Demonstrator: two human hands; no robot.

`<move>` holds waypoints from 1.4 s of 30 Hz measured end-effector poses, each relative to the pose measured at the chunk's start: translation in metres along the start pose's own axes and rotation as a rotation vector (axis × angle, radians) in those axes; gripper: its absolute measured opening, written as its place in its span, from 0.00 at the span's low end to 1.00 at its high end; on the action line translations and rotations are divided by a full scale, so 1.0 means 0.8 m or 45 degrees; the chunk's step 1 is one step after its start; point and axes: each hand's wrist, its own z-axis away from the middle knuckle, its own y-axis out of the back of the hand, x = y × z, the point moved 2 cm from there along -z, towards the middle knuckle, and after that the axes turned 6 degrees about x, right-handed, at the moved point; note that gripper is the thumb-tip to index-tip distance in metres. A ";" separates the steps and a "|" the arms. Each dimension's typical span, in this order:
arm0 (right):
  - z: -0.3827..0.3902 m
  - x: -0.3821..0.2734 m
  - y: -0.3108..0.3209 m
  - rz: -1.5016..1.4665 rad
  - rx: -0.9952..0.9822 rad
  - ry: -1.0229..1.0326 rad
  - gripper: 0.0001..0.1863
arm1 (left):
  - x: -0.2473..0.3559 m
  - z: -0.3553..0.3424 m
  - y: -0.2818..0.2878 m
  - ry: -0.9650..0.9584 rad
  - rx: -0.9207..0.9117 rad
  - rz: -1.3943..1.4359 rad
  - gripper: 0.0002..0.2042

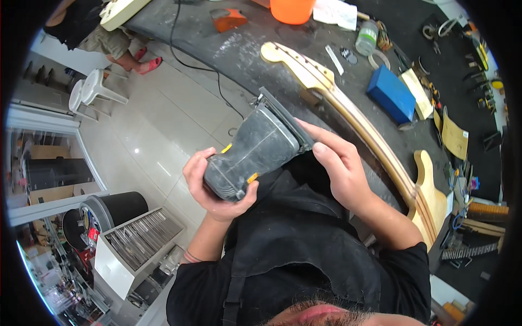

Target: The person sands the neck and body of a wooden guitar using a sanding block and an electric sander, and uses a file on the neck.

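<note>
A dark grey electric sander (253,144) with yellow buttons is held up in front of my apron, tilted so its flat sanding pad (285,122) faces right. My left hand (220,193) wraps round the rounded end of its body. My right hand (340,168) grips the edge of the pad, thumb near its lower corner and fingers behind it. Just beyond my right hand, a pale wooden guitar neck and body (372,130) lies slantwise along the bench, with its headstock (296,62) at the far end.
The dusty dark bench (239,49) carries an orange container (292,10), a blue block (390,93), a jar (367,37) and sandpaper (454,136). A black cord (179,60) hangs over its edge. At left are white stools (100,89), a bin (122,209) and another person (103,43).
</note>
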 end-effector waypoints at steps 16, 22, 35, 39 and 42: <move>0.034 0.182 -0.004 -0.077 -0.421 -0.082 0.20 | 0.066 0.148 0.045 0.813 -0.745 0.212 0.47; 0.017 0.203 0.007 -0.159 -0.572 -0.075 0.20 | -0.025 0.049 0.046 0.453 -0.441 0.155 0.20; 0.025 0.246 -0.007 -0.162 -0.377 -0.128 0.17 | -0.076 -0.013 -0.013 0.910 -1.357 0.195 0.09; 0.052 0.278 -0.031 -0.111 -0.349 -0.292 0.11 | -0.071 -0.013 -0.013 0.908 -1.323 0.160 0.08; 0.058 0.275 -0.037 -0.242 -0.344 -0.514 0.12 | -0.067 -0.013 -0.013 0.830 -1.306 0.089 0.07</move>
